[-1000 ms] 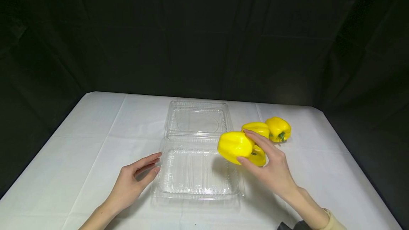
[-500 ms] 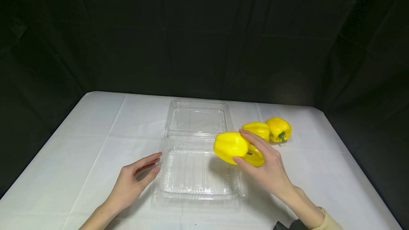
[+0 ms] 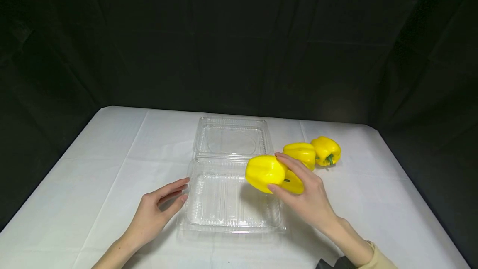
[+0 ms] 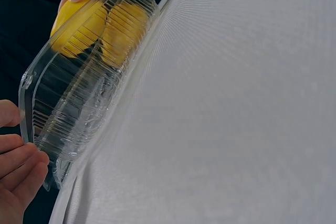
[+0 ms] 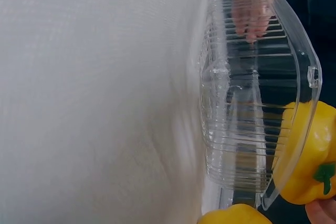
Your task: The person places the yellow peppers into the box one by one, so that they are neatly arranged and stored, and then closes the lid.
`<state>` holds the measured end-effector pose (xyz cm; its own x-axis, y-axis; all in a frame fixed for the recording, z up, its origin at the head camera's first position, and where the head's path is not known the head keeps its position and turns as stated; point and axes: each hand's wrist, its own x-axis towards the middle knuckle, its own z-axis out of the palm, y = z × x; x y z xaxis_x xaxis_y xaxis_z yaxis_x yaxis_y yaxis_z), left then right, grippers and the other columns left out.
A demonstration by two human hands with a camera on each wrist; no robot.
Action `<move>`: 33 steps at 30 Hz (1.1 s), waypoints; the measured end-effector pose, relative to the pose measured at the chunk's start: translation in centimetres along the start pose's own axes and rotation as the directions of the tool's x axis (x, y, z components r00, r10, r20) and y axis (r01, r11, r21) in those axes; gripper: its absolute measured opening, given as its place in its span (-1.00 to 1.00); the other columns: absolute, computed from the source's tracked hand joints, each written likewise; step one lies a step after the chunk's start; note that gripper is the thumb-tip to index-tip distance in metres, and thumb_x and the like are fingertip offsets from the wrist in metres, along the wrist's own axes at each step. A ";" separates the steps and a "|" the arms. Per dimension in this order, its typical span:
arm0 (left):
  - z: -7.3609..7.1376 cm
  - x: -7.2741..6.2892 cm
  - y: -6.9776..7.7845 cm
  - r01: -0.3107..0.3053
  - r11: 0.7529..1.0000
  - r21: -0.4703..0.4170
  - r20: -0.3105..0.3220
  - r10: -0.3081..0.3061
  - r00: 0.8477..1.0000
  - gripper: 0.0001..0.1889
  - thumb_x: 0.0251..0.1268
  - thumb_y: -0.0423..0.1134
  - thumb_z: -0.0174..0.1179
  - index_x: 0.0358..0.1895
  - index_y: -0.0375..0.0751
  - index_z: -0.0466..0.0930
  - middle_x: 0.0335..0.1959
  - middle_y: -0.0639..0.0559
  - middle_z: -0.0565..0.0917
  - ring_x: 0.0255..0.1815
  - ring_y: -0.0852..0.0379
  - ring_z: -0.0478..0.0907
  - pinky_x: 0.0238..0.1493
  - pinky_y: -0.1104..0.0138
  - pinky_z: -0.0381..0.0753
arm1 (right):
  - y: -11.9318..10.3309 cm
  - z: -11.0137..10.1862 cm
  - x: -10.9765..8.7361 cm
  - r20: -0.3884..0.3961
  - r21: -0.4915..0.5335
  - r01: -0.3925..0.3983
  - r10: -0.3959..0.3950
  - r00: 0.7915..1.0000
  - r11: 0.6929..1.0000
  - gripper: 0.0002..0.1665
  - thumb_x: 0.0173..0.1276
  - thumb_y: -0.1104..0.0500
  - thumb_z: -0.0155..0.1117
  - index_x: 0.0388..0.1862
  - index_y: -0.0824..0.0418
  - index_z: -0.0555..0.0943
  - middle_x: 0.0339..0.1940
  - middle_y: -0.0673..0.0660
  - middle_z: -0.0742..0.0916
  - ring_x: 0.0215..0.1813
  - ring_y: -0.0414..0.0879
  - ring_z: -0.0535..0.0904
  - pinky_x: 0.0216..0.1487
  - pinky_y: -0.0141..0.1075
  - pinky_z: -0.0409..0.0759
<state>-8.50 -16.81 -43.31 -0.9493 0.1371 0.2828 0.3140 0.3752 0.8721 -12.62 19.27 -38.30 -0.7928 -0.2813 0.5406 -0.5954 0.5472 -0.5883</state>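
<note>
My right hand (image 3: 306,194) grips a yellow bell pepper (image 3: 264,173) with the thumb below and fingers on top, over the right side of the container. Its green stem (image 5: 325,174) faces the palm in the right wrist view. Below and behind it, a second yellow pepper (image 3: 293,182) is partly covered by that hand. A clear plastic clamshell container (image 3: 231,202) lies unfolded, its lid (image 3: 231,136) laid back behind the base. My left hand (image 3: 153,211) has its fingertips and thumb at the base's left rim, fingers (image 4: 23,166) against the outer wall.
Two more yellow peppers, one nearer (image 3: 298,151) and one farther right (image 3: 326,151), lie together right of the lid. A white cloth (image 3: 112,169) covers the table. Black curtains (image 3: 239,45) stand behind and at both sides. A dark object (image 3: 336,263) sits by my right wrist.
My right hand has moved slightly left with the pepper, farther over the container's base. The left hand and the container have stayed in place.
</note>
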 end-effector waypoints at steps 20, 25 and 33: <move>0.0 0.0 0.0 -0.005 1.000 -0.001 -0.005 0.005 1.000 -0.61 0.40 -0.21 0.28 0.26 -0.09 0.60 0.21 0.05 0.66 0.14 0.10 0.66 0.19 0.40 0.64 | -0.3 0.9 0.1 0.046 -0.010 -0.059 0.059 0.997 0.998 -0.15 0.11 0.13 0.62 0.40 -0.01 0.49 0.38 -0.07 0.58 0.43 -0.10 0.44 0.49 -0.32 0.34; 0.0 0.0 -0.1 -0.013 1.000 -0.007 -0.004 0.013 1.000 -0.62 0.40 -0.23 0.28 0.25 -0.09 0.60 0.22 0.05 0.66 0.14 0.12 0.66 0.20 0.42 0.63 | -0.2 1.2 0.0 0.054 -0.006 -0.068 0.069 0.996 0.998 -0.15 0.12 0.11 0.61 0.40 -0.01 0.49 0.38 -0.06 0.57 0.43 -0.09 0.43 0.50 -0.28 0.35; 0.0 0.0 -0.1 -0.015 1.000 -0.012 -0.001 0.015 1.000 -0.62 0.40 -0.24 0.27 0.26 -0.07 0.59 0.22 0.03 0.66 0.14 0.12 0.66 0.21 0.42 0.62 | 0.2 1.7 0.0 0.079 -0.012 -0.072 0.073 0.994 0.997 -0.16 0.13 0.07 0.61 0.41 0.00 0.48 0.39 -0.07 0.57 0.43 -0.08 0.44 0.44 -0.02 0.45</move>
<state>-8.55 -16.85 -43.38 -0.9446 0.1418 0.2959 0.3277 0.3617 0.8728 -12.93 17.99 -39.44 -0.8421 -0.3021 0.4468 -0.5348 0.5759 -0.6183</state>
